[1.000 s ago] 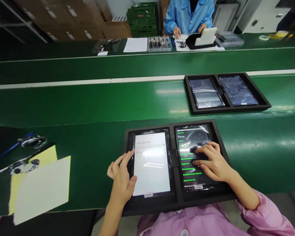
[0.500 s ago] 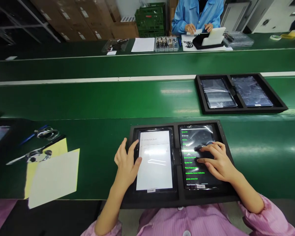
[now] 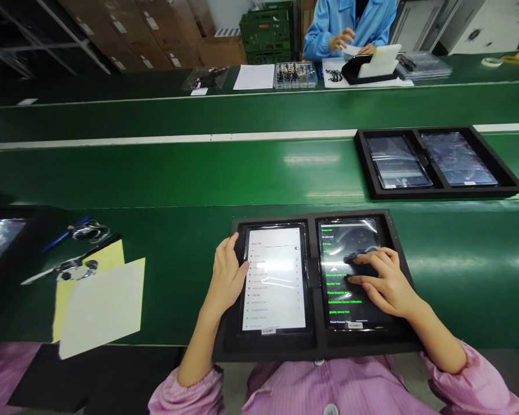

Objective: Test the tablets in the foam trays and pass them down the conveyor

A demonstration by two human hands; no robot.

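A black two-slot tray [image 3: 313, 346] lies at the near edge of the green bench. Its left slot holds a tablet with a white list screen [image 3: 275, 288]; its right slot holds a tablet with green text on black [image 3: 343, 233]. My left hand [image 3: 227, 278] rests on the left tablet's left edge, fingers loosely apart, thumb touching the screen. My right hand [image 3: 383, 282] lies on the dark tablet with fingers stretched out, fingertips pressing the screen. Neither hand holds anything.
A second black tray [image 3: 436, 193] with two dark tablets rides the conveyor belt at right. Yellow and white paper sheets [image 3: 101, 302] and clips [image 3: 75, 268] lie at left. Across the line, a person in blue [image 3: 350, 23] handles parts beside small trays.
The left tablet's screen has switched from a nearly blank white page to a list. My left hand slid up along that tablet's left edge. The far tray drifted right.
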